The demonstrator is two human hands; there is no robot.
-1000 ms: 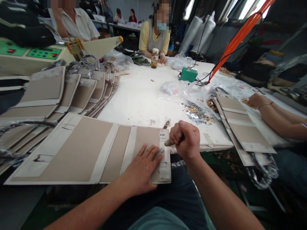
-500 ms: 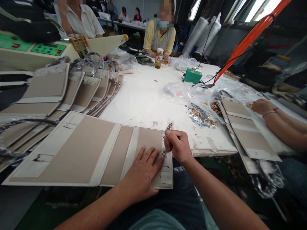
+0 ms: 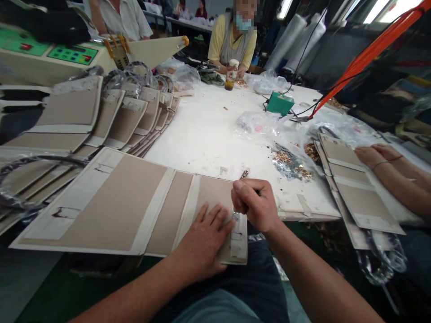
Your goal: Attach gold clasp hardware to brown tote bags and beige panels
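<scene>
A large flat beige panel with cream borders (image 3: 128,202) lies across the near table edge and my lap. My left hand (image 3: 202,242) rests flat on its right end, fingers spread, holding it down. My right hand (image 3: 254,204) is closed in a fist round a small tool whose tip presses on a small metal fitting (image 3: 235,216) on the panel's cream right strip. Most of the tool is hidden in the fist. Another small metal piece (image 3: 244,174) lies on the table just beyond my right hand.
A fanned stack of similar beige panels (image 3: 101,121) fills the left of the white table (image 3: 205,134). Loose gold hardware (image 3: 291,162), plastic bags and a green box (image 3: 279,103) lie at centre right. Another person's arms (image 3: 390,166) rest on panels at right; a person sits opposite.
My right hand came down from above the panel's edge onto the fitting and stays pressed there. My left hand has kept its place. The view has shifted slightly.
</scene>
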